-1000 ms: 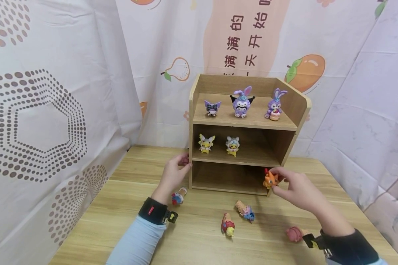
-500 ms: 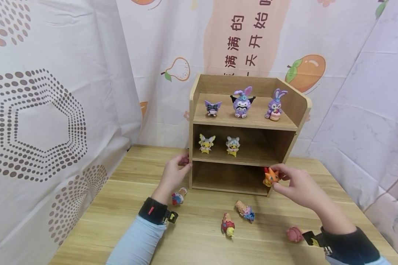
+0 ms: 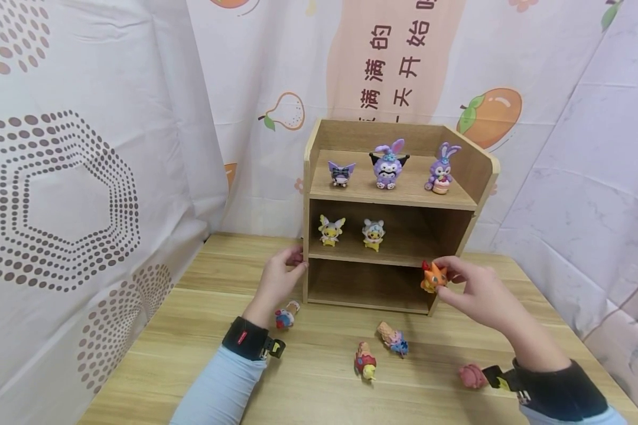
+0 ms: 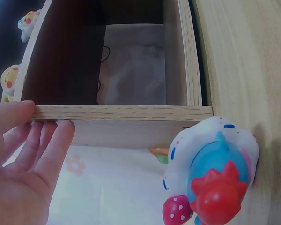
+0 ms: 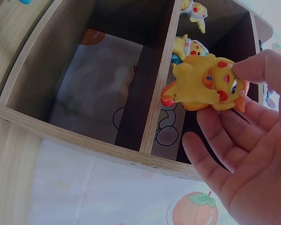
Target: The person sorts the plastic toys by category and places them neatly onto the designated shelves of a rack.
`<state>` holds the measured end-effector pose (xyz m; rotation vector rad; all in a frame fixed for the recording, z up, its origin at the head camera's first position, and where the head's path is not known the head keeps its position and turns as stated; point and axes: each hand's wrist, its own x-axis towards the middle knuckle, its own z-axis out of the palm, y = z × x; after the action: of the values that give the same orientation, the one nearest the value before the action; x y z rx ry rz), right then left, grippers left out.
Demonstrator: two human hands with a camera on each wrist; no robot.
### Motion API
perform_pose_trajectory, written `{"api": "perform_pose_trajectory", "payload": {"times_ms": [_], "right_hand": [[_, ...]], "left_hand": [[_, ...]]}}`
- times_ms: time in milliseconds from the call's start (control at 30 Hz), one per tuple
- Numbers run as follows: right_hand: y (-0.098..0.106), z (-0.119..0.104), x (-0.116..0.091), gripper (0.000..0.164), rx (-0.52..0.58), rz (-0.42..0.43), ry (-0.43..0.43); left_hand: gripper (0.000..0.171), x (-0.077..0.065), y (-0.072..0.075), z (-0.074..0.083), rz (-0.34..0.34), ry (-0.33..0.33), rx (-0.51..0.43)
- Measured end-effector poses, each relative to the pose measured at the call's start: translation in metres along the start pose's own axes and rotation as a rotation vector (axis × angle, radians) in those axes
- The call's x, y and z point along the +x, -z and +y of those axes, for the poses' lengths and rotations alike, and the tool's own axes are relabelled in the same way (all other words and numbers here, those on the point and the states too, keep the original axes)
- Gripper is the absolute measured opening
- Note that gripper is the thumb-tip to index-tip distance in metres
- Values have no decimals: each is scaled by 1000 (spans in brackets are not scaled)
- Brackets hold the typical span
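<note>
In the head view my right hand pinches an orange and yellow toy figurine between thumb and fingers. It is raised at the right front of the wooden shelf, level with the middle board. The right wrist view shows the figurine's yellow body and a red tip, close to the board's front edge. My left hand touches the shelf's left side panel, thumb at its front edge, fingertips on the outer face. Two yellow figurines in pale hoods, one left and one right, stand on the middle level.
Three purple figurines, including a rabbit with a cake, stand on the top level. On the table lie a blue-white figurine, a red-yellow one, a cone-shaped one and a pink one. A printed curtain hangs behind.
My right hand has lifted the orange figurine slightly, from beside the bottom level up to the middle board's edge. My left hand stays at the shelf's side.
</note>
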<state>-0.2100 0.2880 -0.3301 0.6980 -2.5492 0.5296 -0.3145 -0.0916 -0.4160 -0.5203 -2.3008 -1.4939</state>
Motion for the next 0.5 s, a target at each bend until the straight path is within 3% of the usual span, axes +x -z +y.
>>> {"api": "perform_pose_trajectory", "payload": {"times_ms": [500], "right_hand": [[0,-2,24,37,53,74,-53]], "left_hand": [[30,0,0,-2,4,-15,24]]}}
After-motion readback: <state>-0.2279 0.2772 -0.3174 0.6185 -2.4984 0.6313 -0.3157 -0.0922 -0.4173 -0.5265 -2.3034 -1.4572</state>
